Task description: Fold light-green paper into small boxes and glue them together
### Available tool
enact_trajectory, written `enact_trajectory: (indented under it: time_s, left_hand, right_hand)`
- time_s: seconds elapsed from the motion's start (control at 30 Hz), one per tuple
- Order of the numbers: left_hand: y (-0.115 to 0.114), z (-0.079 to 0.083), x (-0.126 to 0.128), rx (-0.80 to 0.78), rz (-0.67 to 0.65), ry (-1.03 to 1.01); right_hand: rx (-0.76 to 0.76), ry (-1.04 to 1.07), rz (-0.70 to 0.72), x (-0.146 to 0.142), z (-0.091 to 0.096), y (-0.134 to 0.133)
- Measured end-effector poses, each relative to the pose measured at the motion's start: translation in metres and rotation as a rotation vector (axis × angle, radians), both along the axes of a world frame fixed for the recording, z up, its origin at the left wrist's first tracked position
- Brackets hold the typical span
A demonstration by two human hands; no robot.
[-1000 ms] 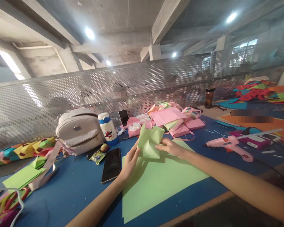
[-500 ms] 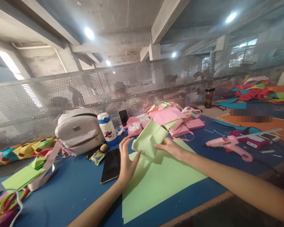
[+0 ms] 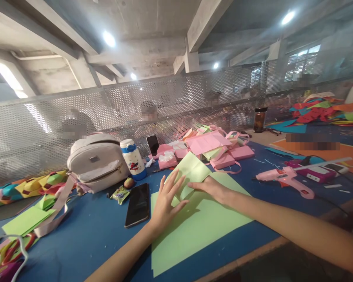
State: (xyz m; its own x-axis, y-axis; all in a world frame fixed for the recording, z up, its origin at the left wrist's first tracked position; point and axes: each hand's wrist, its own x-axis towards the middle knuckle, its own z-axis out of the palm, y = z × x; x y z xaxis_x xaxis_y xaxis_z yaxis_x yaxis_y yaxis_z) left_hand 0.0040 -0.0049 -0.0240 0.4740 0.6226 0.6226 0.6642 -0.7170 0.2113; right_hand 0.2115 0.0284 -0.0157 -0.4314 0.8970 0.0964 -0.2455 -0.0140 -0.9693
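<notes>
A folded piece of light green paper (image 3: 193, 169) is held tilted above a large light green sheet (image 3: 194, 239) on the blue table. My right hand (image 3: 213, 188) pinches its right side, thumb on the near face and the other fingers behind. Against its left side lies my left hand (image 3: 167, 201), fingers stretched out and spread over the paper. The lower part of the folded piece is partly hidden by my left hand. Just left of that hand a black phone (image 3: 137, 205) rests on the table.
A pink glue gun (image 3: 285, 179) with its cord lies at right. Behind my hands is a pile of pink paper pieces (image 3: 208, 143). A white bottle (image 3: 133, 158) and a pale backpack (image 3: 98, 162) stand at left. A perforated metal screen (image 3: 176, 98) runs along the back.
My left hand has moved right and onto the folded paper, its fingers now flat across it. The paper's lower flap has been pressed down; my right hand keeps its grip.
</notes>
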Motion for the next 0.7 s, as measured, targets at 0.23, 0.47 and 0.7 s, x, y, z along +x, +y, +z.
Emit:
enact_trajectory:
  time_s: [0.23,0.47,0.7]
  left_hand:
    - [0.011,0.001,-0.003,-0.399,-0.036,-0.638]
    - [0.017,0.000,-0.007,-0.469,0.013,-0.581]
    - [0.018,0.002,-0.011,-0.238,0.031,-0.201]
  right_hand:
    - [0.352,-0.276,-0.022,0.007,0.002,0.011]
    - [0.629,-0.415,-0.089,0.017,0.007,0.023]
    - [0.782,-0.517,0.056,0.023,0.015,0.019]
